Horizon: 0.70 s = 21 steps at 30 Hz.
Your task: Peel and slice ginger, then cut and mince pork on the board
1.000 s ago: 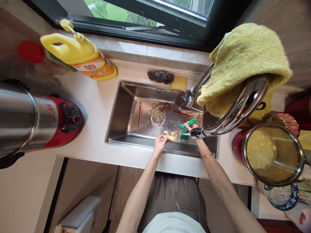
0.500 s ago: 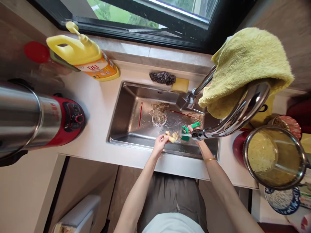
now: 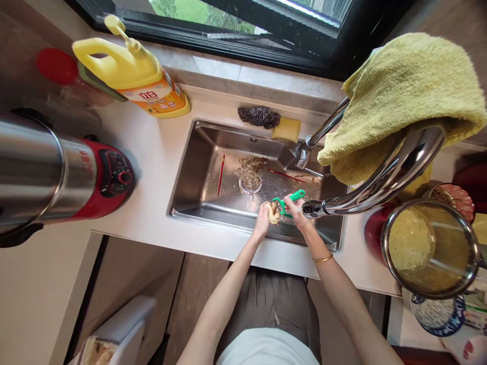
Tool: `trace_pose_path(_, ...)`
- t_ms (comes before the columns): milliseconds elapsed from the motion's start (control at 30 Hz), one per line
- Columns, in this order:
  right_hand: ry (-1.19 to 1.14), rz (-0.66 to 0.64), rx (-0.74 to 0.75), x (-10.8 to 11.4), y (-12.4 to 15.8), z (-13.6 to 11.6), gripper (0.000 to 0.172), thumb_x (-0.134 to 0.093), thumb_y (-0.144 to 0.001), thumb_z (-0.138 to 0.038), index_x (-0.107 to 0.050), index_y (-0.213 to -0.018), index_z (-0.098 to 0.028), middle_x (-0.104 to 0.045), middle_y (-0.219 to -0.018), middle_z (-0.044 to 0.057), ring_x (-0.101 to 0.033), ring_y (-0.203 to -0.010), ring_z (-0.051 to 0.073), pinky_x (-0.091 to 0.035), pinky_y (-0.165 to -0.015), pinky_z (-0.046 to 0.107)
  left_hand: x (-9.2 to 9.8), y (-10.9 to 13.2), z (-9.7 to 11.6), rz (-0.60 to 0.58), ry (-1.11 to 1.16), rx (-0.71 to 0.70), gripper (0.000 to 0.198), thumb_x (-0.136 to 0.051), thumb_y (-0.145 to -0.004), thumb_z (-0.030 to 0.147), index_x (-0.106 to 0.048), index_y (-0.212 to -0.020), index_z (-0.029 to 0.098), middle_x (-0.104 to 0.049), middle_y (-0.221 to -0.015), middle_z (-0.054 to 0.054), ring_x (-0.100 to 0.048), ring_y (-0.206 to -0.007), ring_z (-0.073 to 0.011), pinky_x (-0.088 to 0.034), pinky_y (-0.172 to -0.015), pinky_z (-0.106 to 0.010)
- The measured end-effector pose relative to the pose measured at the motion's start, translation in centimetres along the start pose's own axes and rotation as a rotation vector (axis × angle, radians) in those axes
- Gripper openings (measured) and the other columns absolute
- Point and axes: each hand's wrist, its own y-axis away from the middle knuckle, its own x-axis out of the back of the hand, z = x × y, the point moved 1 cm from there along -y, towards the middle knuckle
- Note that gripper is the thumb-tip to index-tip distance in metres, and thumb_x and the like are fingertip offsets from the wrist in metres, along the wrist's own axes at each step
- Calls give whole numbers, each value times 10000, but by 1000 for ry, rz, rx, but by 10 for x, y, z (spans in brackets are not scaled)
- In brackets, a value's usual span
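Observation:
Over the front of the steel sink point(image 3: 224, 208), my left hand point(image 3: 262, 221) is closed around a knobbly piece of ginger point(image 3: 273, 213), pale where its skin is gone. My right hand point(image 3: 296, 210) grips a green peeler point(image 3: 291, 198) by its handle. The peeler's head is against the ginger's upper right side, though the exact contact of the blade is too small to make out. Right beside my right hand is the end of the chrome faucet point(image 3: 357, 201). Wet brown peelings point(image 3: 251, 170) are heaped at the drain.
Two red sticks point(image 3: 221, 175) lie in the sink. Behind it are a steel scourer point(image 3: 259, 117) and a yellow sponge point(image 3: 287, 130). A yellow towel point(image 3: 414, 101) drapes the faucet. A detergent bottle point(image 3: 152, 91) stands left, a pot point(image 3: 431, 248) right.
My right hand has moved left, bringing the peeler from beside the ginger up against it. My left hand has shifted slightly right, and the ginger is turned more upright.

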Motion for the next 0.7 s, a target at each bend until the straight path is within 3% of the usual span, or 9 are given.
trace_pose_path(133,-4,-51,-43,2,-1,-4,223,-675,-644,-385,-574,-736,-209,-513,-583,-31,-466,-501,111,-419,-489,276,4,0,-4,67,-88,-119,458,-557,-729,521,-507,-1024,176,-619,-786,-17,-573,-622,-114,-472,-588,-236)
trace_pose_path(267,-12,-51,-39,-3,5,-9,219,-659,-672,-391,-568,-753,-209,-520,-611,-31,-475,-514,103,-412,-468,249,3,2,-1,100,-144,-183,384,-486,-775,527,-572,-891,171,-619,-740,-16,-579,-681,-131,-466,-638,-239)
trace_pose_path(433,30,-128,-4,-10,11,-12,209,-669,-661,-399,-582,-706,-215,-523,-602,-24,-480,-531,116,-433,-519,271,-1,6,8,263,-317,-265,357,-434,-812,497,-606,-791,185,-617,-717,-32,-573,-752,-168,-429,-721,-257)
trace_pose_path(533,63,-26,26,2,1,-12,229,-684,-634,-400,-571,-663,-202,-531,-574,-13,-493,-564,139,-445,-579,310,3,10,15,350,-495,-281,346,-410,-832,462,-600,-739,189,-613,-693,-51,-561,-736,-185,-400,-747,-277)
trace_pose_path(633,33,105,40,12,-9,-10,256,-654,-646,-435,-535,-653,-207,-536,-577,-9,-505,-608,149,-447,-622,329,8,10,21,366,-592,-317,339,-372,-855,426,-596,-779,183,-625,-737,-70,-562,-752,-191,-388,-751,-288)
trace_pose_path(700,28,88,43,11,-9,-7,250,-642,-660,-435,-541,-672,-207,-544,-591,-13,-501,-593,135,-445,-599,306,11,7,23,348,-668,-351,344,-334,-873,390,-593,-803,175,-630,-767,-79,-565,-768,-192,-383,-749,-293)
